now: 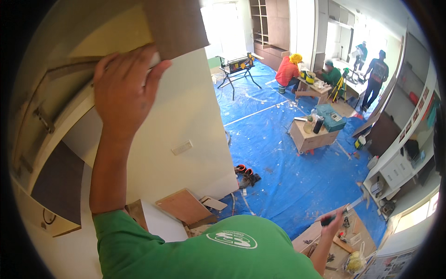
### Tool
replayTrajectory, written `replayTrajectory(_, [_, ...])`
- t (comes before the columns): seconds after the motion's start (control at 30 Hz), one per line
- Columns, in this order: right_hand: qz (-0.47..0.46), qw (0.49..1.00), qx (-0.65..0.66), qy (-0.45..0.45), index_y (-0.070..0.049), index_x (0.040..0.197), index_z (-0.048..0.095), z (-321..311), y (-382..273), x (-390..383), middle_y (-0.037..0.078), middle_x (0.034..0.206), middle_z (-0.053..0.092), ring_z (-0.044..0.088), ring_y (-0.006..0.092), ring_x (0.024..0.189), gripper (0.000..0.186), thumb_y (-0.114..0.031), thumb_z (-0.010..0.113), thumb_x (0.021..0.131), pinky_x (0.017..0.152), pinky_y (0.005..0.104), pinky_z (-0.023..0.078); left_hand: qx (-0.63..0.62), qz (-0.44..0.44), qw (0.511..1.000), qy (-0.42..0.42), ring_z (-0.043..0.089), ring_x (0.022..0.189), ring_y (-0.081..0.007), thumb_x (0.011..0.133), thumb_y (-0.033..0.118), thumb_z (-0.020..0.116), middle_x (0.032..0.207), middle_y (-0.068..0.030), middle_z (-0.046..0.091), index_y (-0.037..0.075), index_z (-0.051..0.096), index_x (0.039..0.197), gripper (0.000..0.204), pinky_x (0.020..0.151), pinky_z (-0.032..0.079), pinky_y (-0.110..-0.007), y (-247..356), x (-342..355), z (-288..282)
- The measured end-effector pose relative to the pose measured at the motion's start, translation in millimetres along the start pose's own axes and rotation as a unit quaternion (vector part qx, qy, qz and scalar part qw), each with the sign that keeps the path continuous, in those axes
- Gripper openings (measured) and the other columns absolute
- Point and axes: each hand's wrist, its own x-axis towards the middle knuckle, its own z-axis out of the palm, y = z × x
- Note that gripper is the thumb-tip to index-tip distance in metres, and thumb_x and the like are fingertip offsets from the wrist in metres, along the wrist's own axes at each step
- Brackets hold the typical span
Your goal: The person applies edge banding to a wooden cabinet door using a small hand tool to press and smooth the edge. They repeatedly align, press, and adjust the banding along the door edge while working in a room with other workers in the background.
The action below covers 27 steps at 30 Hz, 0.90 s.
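My left hand is raised at the upper left, against the cream wall panel just under a brown board. Its fingers and thumb close round a small whitish piece, mostly hidden by the hand. Low on the right, my right hand grips a black-handled tool whose pale flat blade points away to the right; its exact kind is unclear. Beneath that hand lies a wooden work surface with scattered tools and scraps.
Open cabinet fronts curve along the left. Blue sheeting covers the floor, with shoes by the wall. A wooden box carries bottles and a teal case. A table saw and several people are farther off.
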Motion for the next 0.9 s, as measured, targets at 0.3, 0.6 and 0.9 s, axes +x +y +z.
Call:
replayTrajectory(0.3, [-0.204, 0.898, -0.028, -0.388, -0.005, 0.111, 0.055, 259.8, -95.5, -167.0, 0.003, 0.079, 0.054, 0.053, 0.0090, 0.060, 0.015, -0.009, 0.064, 0.099, 0.053, 0.0243, 0.047, -0.012, 0.024, 1.000, -0.014, 0.065, 0.101, -0.0232, 0.084, 0.025, 0.080, 0.105, -0.0029, 0.073, 0.010, 0.069, 0.112, 0.034, 0.091, 0.047, -0.040, -38.2, -12.0, -39.8])
replayTrajectory(0.6, [-0.231, 0.719, 0.089, -0.649, 0.001, 0.117, 0.054, 352.4, -124.3, -329.2, 0.003, 0.075, 0.051, 0.051, 0.0100, 0.062, 0.042, -0.040, 0.052, 0.109, 0.054, 0.0245, 0.041, -0.048, 0.026, 0.998, 0.034, 0.063, 0.100, -0.0208, 0.083, 0.026, 0.080, 0.096, -0.0027, 0.072, 0.008, 0.072, 0.106, 0.030, 0.090, 0.046, -0.039, -42.5, -21.0, -26.8])
replayTrajectory(0.9, [-0.211, 0.774, 0.016, -0.598, -0.001, 0.102, 0.054, 401.6, -101.7, -354.5, 0.000, 0.069, 0.044, 0.044, 0.0082, 0.056, 0.044, -0.042, 0.044, 0.111, 0.050, 0.0247, 0.036, -0.051, 0.027, 0.996, 0.068, 0.062, 0.099, -0.0188, 0.083, 0.019, 0.071, 0.091, -0.0031, 0.071, 0.006, 0.073, 0.098, 0.020, 0.096, 0.045, -0.039, -47.4, -26.3, -13.3])
